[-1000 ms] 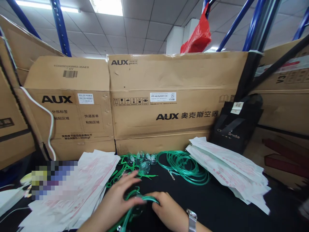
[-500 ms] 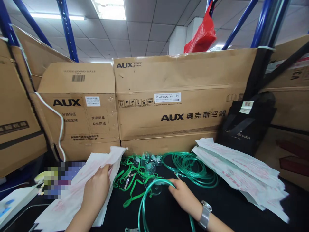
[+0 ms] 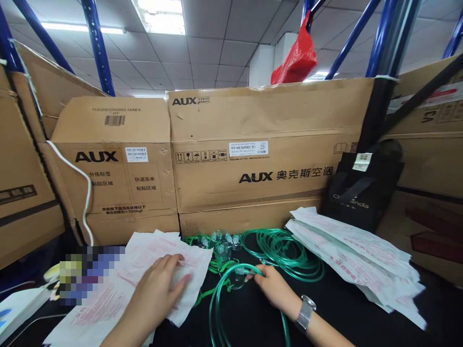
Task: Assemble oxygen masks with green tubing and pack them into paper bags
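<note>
My left hand point(image 3: 159, 284) lies on the top white paper bag point(image 3: 166, 246) with red print, at the left, its fingers apart and thumb spread. More such bags lie beneath it. With closed fingers, my right hand point(image 3: 271, 284) holds a looped length of green tubing point(image 3: 216, 301) that hangs towards the front edge of the view. Just behind the loop is a clear plastic mask point(image 3: 238, 280), partly hidden by the tubing. Further back lie several clear masks point(image 3: 223, 250) with green straps, partly covered by the bag.
A coil of green tubing point(image 3: 289, 253) lies at the back right, beside a stack of printed white bags point(image 3: 354, 260). Cardboard boxes point(image 3: 253, 193) wall off the back. A black bag point(image 3: 361, 193) stands at right. A white box point(image 3: 21, 308) sits at far left.
The top white bag has shifted right and now covers part of the green straps. My left hand has gone from pinching its edge to lying spread on it. My right hand keeps the tubing.
</note>
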A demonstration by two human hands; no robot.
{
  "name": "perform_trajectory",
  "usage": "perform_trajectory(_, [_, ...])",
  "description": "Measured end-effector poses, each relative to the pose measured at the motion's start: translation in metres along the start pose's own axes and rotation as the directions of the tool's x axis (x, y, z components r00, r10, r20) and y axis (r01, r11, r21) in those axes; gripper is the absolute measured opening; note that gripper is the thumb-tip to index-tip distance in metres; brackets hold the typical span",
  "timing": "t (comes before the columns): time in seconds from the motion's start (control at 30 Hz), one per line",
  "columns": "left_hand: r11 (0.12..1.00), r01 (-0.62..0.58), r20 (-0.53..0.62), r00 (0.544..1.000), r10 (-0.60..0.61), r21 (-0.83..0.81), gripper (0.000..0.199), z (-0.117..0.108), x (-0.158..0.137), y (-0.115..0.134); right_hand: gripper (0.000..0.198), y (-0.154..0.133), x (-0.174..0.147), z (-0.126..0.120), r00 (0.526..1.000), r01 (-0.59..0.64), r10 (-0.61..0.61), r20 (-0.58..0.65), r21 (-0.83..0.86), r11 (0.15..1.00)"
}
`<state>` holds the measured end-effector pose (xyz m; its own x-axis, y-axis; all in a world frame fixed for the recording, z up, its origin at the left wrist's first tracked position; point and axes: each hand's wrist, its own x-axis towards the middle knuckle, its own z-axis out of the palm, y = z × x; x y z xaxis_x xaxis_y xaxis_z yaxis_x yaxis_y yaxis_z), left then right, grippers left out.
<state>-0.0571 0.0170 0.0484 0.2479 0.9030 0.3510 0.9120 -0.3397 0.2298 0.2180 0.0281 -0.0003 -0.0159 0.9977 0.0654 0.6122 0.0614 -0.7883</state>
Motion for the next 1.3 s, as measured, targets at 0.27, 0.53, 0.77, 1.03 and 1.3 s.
perform_trajectory(0.27, [0.978, 0.005, 0.293, 0.954, 0.058, -0.211, 0.015, 0.012, -0.013, 0.033, 0.029, 0.002, 0.003, -0.012, 0.987, 0.148, -0.148, 0.066, 0.005, 0.989])
perform_trajectory(0.53, [0.95, 0.145, 0.599, 0.799, 0.053, -0.277, 0.028, 0.023, -0.021, 0.033, 0.03, 0.005, 0.004, -0.025, 0.96, 0.25, -0.243, 0.136, -0.033, 0.968])
perform_trajectory(0.77, [0.85, 0.365, 0.662, 0.749, -0.025, -0.381, 0.015, 0.024, -0.022, 0.036, 0.032, 0.006, 0.005, -0.019, 0.957, 0.269, -0.258, 0.135, -0.071, 0.96])
perform_trajectory(1.03, [0.812, 0.293, 0.518, 0.855, 0.014, -0.505, 0.013, 0.043, -0.012, 0.014, 0.034, 0.006, 0.004, -0.026, 0.939, 0.319, -0.293, 0.18, -0.138, 0.938])
perform_trajectory(1.3, [0.897, 0.233, 0.567, 0.823, 0.024, -0.377, 0.033, 0.021, -0.02, 0.016, 0.036, 0.012, 0.009, -0.039, 0.939, 0.336, -0.294, 0.179, -0.284, 0.898])
